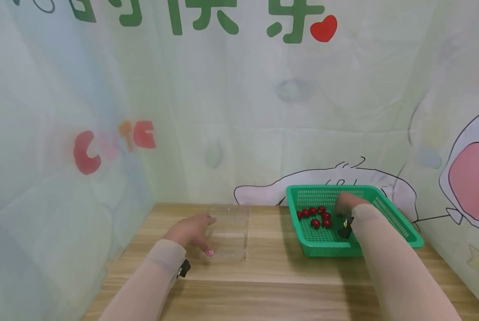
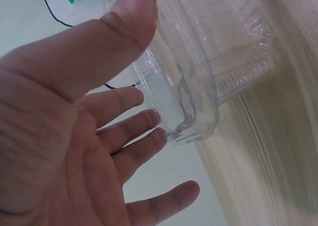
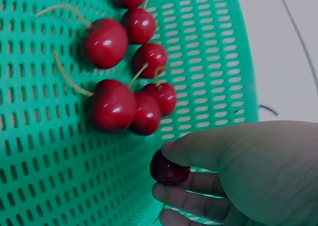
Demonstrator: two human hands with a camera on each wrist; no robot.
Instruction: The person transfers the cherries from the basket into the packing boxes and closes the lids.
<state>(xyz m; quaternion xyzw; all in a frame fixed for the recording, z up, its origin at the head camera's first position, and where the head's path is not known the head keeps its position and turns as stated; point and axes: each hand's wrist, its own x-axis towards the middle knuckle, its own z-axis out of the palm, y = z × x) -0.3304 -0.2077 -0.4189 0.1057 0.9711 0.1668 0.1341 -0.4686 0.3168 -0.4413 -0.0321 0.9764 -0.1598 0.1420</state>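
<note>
A clear plastic container stands on the table, my left hand at its left side. In the left wrist view the thumb lies along the rim of the container and some fingertips touch its wall; the fingers are spread and fairly straight. My right hand is down inside the green basket. The right wrist view shows this hand pinching a dark red cherry between thumb and fingers, its stem hanging down. Several other cherries with stems lie beside it in the basket.
The wooden table reaches back to a printed curtain with green characters, a red heart and cartoon drawings. Bare tabletop lies between the container and the basket. A small black device is on each wrist.
</note>
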